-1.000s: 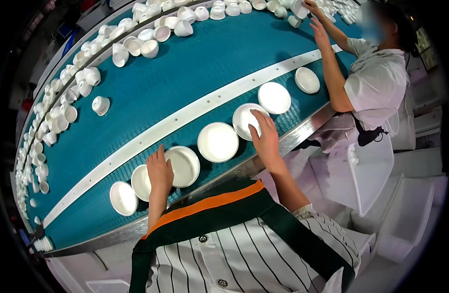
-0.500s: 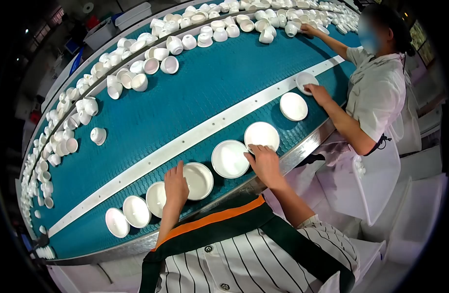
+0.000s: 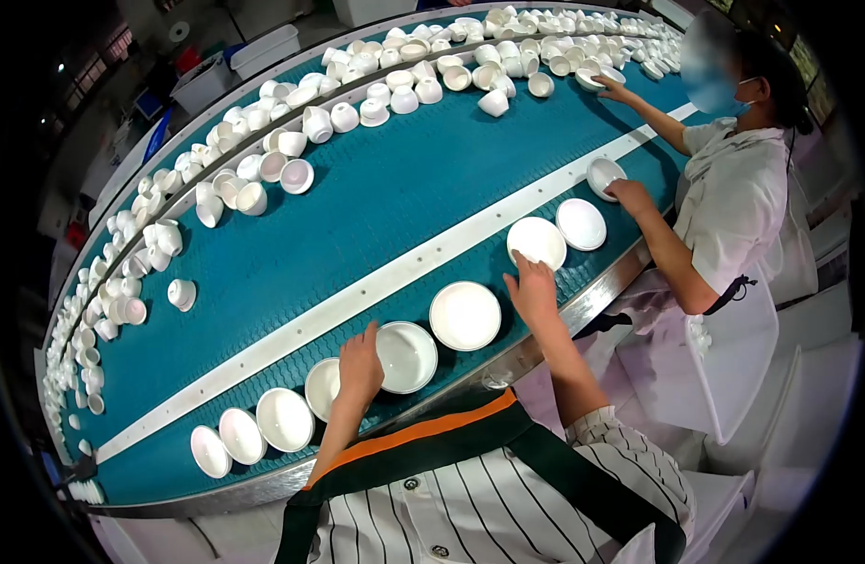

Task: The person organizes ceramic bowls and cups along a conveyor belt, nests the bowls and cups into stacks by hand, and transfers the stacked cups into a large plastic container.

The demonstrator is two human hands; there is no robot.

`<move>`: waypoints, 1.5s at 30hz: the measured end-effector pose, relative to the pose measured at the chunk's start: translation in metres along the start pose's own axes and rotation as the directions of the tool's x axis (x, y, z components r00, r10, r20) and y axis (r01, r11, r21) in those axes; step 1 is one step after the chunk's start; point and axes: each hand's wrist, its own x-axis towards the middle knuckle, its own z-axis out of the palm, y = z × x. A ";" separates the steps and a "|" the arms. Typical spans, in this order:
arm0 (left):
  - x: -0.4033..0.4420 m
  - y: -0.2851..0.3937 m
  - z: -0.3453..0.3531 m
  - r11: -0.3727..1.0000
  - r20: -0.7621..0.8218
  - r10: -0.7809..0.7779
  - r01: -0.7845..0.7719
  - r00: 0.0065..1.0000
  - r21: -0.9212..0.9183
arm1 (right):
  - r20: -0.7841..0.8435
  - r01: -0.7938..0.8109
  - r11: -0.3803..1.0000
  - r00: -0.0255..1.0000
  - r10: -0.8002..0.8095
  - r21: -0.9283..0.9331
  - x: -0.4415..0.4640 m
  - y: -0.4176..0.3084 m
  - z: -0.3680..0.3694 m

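Note:
A row of round white bowls lies along the near strip of a green conveyor belt [image 3: 348, 246]. With fingers over its near rim, my right hand [image 3: 536, 289] grips a white bowl [image 3: 538, 241]. My left hand [image 3: 361, 365], fingers extended and holding nothing, rests between a large bowl [image 3: 407, 357] and a partly covered smaller bowl [image 3: 322, 387]. Between my hands is another large bowl [image 3: 465, 316]. Further left are several smaller bowls [image 3: 285, 419]. To the right, a bowl [image 3: 581, 225] lies close to the one at my right hand.
A co-worker [image 3: 733, 188] at the right touches a bowl [image 3: 605, 179] with one hand and reaches to the far cups with the other. A white divider strip [image 3: 357, 296] runs along the belt. Many white cups [image 3: 400, 99] crowd the far side. White bins [image 3: 705, 376] stand at the right.
My right hand and its bowl have moved right and away from the neighbouring large bowl, towards the co-worker's side. My left hand stays beside the same bowls. The camera view has shifted slightly.

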 end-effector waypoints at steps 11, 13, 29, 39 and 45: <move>0.047 0.081 0.025 0.985 -0.109 0.129 -0.140 0.986 -0.103 | 0.072 -0.052 0.934 0.997 0.028 0.355 -0.006 0.022 -0.045; 0.050 0.080 0.030 0.992 -0.048 0.103 -0.106 0.994 -0.066 | -0.088 -0.002 0.950 0.996 0.031 0.314 0.014 0.048 -0.055; 0.104 0.175 0.040 0.977 -0.081 0.150 -0.161 0.985 -0.141 | 0.202 0.019 0.993 0.979 -0.043 0.119 0.024 0.102 -0.065; 0.119 0.192 0.047 0.993 -0.014 0.104 -0.104 0.994 -0.053 | -0.172 0.034 0.945 0.985 0.024 0.325 0.086 0.178 -0.083; 0.133 0.208 0.048 1.000 0.043 -0.004 0.005 0.999 -0.019 | -0.239 -0.061 0.992 0.971 0.034 -0.108 0.132 0.283 -0.080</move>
